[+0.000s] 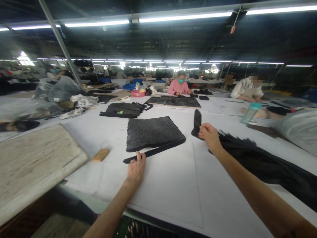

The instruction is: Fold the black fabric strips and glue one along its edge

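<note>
My left hand [136,168] is at the near end of a long black fabric strip [163,146], its bent fingers closed on the strip's edge. This strip lies slantwise along the near edge of a dark grey, speckled rectangular cloth piece [152,132]. To the right, my right hand [210,136] pinches another black fabric strip [197,119], whose end stands raised off the table. Beside that hand a fanned pile of black strips [257,158] stretches toward the right edge; my right forearm hides part of it.
A white-covered table [170,191] bears a small wooden block [100,154], a thick pale board [37,165] at left and stacked dark pieces [123,109]. A teal-lidded bottle [250,114] stands at right. Co-workers in pink [178,86] and white [245,88] sit across the table.
</note>
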`<state>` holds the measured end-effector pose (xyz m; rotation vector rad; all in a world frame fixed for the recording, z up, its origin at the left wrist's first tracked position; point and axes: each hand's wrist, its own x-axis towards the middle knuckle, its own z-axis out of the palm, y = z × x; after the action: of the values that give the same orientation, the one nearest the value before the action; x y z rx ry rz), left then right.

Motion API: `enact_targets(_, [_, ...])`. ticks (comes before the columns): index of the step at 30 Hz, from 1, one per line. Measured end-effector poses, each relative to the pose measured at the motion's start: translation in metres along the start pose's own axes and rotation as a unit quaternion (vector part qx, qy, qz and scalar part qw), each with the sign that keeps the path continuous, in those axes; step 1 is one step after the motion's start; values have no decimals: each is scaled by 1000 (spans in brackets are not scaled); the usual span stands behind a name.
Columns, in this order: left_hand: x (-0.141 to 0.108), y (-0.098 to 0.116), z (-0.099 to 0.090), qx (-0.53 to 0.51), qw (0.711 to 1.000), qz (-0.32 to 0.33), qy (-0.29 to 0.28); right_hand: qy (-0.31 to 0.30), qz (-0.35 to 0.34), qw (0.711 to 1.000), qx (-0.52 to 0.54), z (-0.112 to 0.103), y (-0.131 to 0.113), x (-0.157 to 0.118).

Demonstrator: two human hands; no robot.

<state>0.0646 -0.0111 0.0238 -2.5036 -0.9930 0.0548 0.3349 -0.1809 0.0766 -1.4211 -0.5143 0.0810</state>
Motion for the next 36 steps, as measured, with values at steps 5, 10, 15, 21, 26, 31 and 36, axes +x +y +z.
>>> enact_targets(5, [-18, -9, 2, -121, 986, -8, 117, -120, -140, 959, -214, 43, 30, -85])
enact_targets(10, [-42, -12, -2, -582, 807, -85, -44, -240, -313, 821, -413, 78, 59, -154])
enact_targets(15, [-64, -22, -3, -765, 586, -191, -187, -341, -444, 695, -451, 94, 58, -196])
enact_targets(21, [-79, -36, -4, -700, 671, -156, -191, -385, -456, 669, -442, 95, 46, -210])
enact_targets(26, [-82, -42, -1, -690, 695, -130, -157, -403, -458, 671, -420, 88, 48, -205])
enact_targets(31, [-84, -44, 6, -650, 739, -92, -151, -425, -442, 680, -402, 85, 42, -203])
enact_targets(36, [-89, -36, 16, -560, 821, -58, -100, -419, -331, 757, -377, 103, 32, -204])
